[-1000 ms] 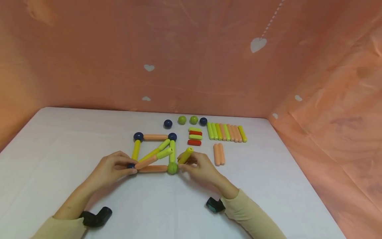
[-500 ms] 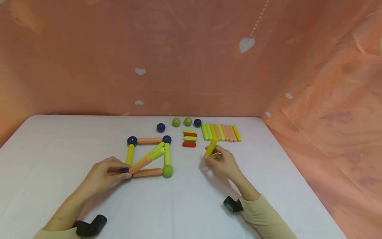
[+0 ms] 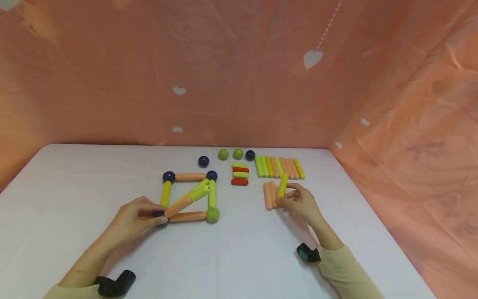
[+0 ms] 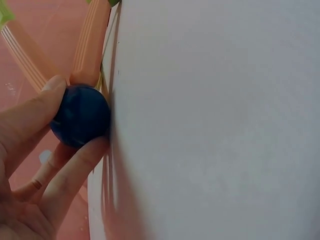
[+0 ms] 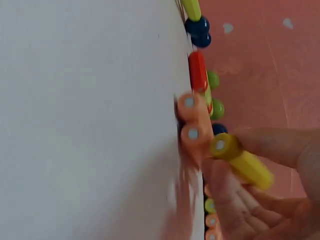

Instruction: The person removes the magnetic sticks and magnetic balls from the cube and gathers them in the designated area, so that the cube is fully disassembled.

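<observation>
My left hand (image 3: 130, 218) pinches a dark blue ball (image 4: 82, 115) between thumb and fingers. That ball is the near left corner of a square of magnetic rods and balls; a green ball (image 3: 213, 215) is its near right corner. From the held ball rises a slanting orange rod (image 3: 179, 207) with a light green rod (image 3: 201, 193) at its end. Another slanting strand, yellow and light green, lies partly hidden behind it. My right hand (image 3: 302, 203) pinches a yellow rod (image 3: 283, 185) close beside two orange rods (image 3: 268, 196); whether they touch is unclear.
At the back stand loose dark blue and green balls (image 3: 237, 153). Short red and light green rods (image 3: 240, 182) are stacked in a column in front of them. A row of several longer rods (image 3: 279, 167) lies at the back right. White cloth (image 3: 231, 257) covers the table.
My right hand has carried the yellow rod from beside the green corner ball rightward to the pair of orange rods. The left hand keeps its hold on the blue ball.
</observation>
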### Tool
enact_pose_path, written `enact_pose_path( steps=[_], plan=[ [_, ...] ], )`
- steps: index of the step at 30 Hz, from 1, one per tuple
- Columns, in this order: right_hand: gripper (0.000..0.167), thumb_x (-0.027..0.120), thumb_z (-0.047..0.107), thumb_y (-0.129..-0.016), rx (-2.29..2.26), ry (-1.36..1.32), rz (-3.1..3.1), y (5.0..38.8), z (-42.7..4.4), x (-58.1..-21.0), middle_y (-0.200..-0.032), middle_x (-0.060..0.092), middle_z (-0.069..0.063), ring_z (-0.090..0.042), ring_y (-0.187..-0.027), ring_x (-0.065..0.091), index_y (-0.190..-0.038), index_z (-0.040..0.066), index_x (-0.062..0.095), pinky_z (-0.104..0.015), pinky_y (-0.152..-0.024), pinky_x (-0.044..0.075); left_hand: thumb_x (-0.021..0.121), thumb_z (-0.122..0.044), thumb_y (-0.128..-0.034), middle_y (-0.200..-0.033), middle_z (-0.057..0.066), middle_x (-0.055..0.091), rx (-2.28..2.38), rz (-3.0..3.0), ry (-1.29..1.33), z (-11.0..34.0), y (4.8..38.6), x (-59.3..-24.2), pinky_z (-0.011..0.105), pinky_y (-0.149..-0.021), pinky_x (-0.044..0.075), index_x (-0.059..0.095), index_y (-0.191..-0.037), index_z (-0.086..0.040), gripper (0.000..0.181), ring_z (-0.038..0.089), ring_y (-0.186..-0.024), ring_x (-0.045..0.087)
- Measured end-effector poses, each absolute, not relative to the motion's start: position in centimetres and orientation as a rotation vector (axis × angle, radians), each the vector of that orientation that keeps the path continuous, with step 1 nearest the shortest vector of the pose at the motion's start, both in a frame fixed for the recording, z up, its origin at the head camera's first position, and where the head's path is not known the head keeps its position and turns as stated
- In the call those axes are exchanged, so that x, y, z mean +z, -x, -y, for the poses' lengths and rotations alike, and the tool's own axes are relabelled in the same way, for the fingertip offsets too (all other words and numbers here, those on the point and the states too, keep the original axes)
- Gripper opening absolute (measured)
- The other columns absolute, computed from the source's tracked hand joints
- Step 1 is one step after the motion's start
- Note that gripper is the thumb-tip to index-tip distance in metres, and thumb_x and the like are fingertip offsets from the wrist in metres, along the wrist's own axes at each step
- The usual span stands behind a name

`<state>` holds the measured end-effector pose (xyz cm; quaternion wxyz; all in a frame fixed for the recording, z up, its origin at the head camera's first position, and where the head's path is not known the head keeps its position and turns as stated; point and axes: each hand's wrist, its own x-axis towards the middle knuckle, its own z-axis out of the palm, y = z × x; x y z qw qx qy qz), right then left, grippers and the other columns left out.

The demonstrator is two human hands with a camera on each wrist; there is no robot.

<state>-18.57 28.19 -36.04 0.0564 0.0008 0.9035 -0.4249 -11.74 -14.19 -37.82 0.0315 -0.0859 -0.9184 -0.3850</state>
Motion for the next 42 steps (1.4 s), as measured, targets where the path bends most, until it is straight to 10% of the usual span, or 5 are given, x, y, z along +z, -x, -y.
enact_pose_path(
  steps=[18, 27, 42],
  plan=[
    [0.026, 0.065, 0.02, -0.091, -1.179, 0.253, -2.912, 19.6, -26.7, -35.5, -0.089, 0.067, -0.012, -0.016, -0.076, 0.058, -0.107, 0.0, 0.068, -0.025, -0.063, 0.046, 0.08, -0.021, -0.0772, -0.081, -0.002, 0.058, -1.181, 2.842, 0.265, 14.2, 11.5, -37.9, 0.047, -0.08, 0.052, 0.076, -0.099, -0.008, 0.026, 0.023, -0.091, 0.06],
    [0.033, 0.066, 0.013, -0.09, -1.51, 0.636, -2.495, 18.7, -21.5, -34.2, -0.097, 0.068, -0.017, -0.021, -0.082, 0.064, -0.117, -0.005, 0.061, -0.025, -0.062, 0.052, 0.08, -0.019, -0.0774, -0.081, -0.002, 0.058, -1.172, 2.851, 0.277, 14.2, 11.5, -37.8, 0.035, -0.074, 0.048, 0.076, -0.099, -0.008, 0.025, 0.018, -0.086, 0.057],
    [0.032, 0.067, 0.005, -0.088, -1.63, 0.837, -2.249, 18.0, -15.3, -33.1, -0.102, 0.066, -0.018, -0.035, -0.086, 0.063, -0.119, -0.003, 0.061, -0.037, -0.072, 0.057, 0.08, -0.018, -0.078, -0.083, -0.001, 0.058, -1.225, 2.829, 0.283, 14.2, 11.6, -38.1, 0.047, -0.081, 0.053, 0.075, -0.099, -0.006, 0.025, 0.026, -0.092, 0.062]
  ],
)
